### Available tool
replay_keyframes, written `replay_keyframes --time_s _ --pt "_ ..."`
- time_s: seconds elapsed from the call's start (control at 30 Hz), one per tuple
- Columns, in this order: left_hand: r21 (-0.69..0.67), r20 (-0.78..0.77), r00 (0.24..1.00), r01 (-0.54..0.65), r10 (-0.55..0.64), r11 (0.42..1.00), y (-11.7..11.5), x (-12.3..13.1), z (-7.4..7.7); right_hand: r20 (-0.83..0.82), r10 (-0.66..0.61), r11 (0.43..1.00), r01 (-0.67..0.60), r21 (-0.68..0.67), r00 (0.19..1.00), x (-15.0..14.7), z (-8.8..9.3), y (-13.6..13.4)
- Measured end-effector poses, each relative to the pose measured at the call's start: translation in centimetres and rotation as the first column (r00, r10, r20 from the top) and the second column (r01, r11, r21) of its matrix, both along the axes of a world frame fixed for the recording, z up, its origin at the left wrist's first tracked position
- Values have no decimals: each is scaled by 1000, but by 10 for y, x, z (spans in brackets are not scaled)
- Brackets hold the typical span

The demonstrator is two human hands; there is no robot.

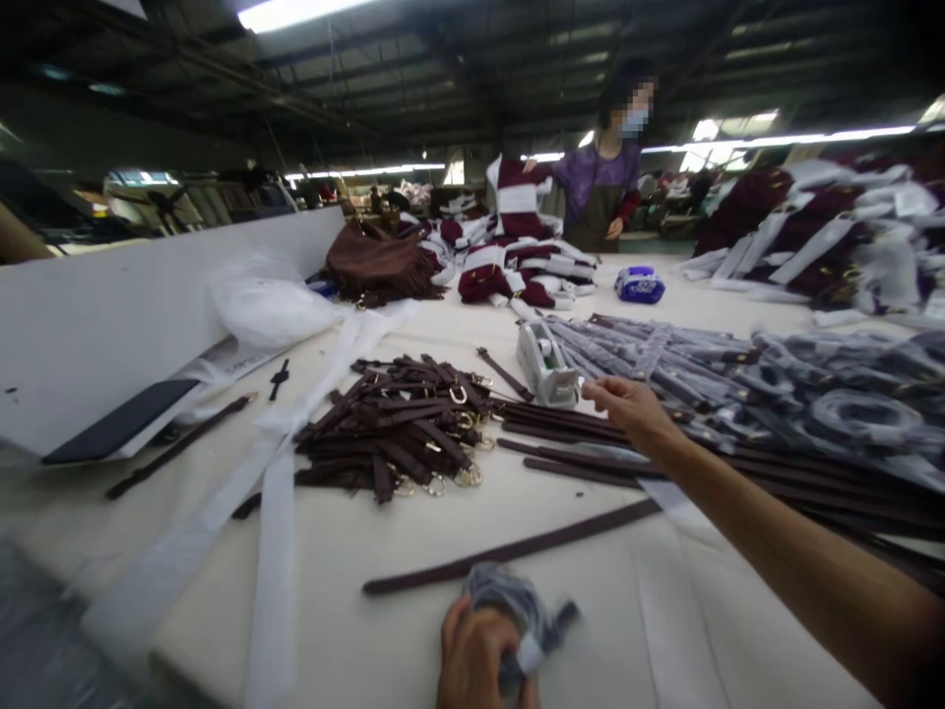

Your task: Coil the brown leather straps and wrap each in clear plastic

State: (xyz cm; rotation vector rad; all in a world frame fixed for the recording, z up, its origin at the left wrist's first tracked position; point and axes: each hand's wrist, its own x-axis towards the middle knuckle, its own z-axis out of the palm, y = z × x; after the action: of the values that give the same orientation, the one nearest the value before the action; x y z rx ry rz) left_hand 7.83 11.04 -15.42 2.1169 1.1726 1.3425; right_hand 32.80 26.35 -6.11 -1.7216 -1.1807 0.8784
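My left hand [478, 655] sits at the bottom edge of the table, closed around a coiled strap wrapped in grey plastic [517, 603]. My right hand [629, 406] reaches out over the table, fingers loosely curled and holding nothing, just right of a white tape dispenser [544, 366]. A long dark brown strap [509, 549] lies flat between the two hands. A pile of short brown straps with gold rings [403, 431] lies to the left of my right hand.
Several plastic-wrapped straps [775, 379] cover the right side, with long brown straps [738, 473] beneath. White paper strips [277, 492], a white board [148, 315], a brown bag [376, 264] and maroon-white garments [517, 261] lie farther off. A person in purple [605, 187] stands at the far end.
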Motion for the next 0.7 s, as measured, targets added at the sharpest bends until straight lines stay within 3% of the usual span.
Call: replay_keyframes --time_s 0.1,0.17,0.23,0.37,0.7 --pt "7 -74 995 -73 73 997 -6 -3 4 -130 265 962 -271 -35 955 -26 10 -71" --pt "47 -94 989 -106 110 993 -5 0 13 -289 455 868 -492 -68 842 -46 12 -116" --pt "97 -92 989 -108 117 989 -4 3 25 -377 518 802 -589 -98 768 -62 8 -149" --pt "174 -116 989 -76 97 982 -9 5 45 -368 504 805 -579 -128 782 -77 1 -174" --pt "228 -168 986 51 -13 972 -32 -3 66 -345 470 838 -534 -113 812 -84 7 -195"
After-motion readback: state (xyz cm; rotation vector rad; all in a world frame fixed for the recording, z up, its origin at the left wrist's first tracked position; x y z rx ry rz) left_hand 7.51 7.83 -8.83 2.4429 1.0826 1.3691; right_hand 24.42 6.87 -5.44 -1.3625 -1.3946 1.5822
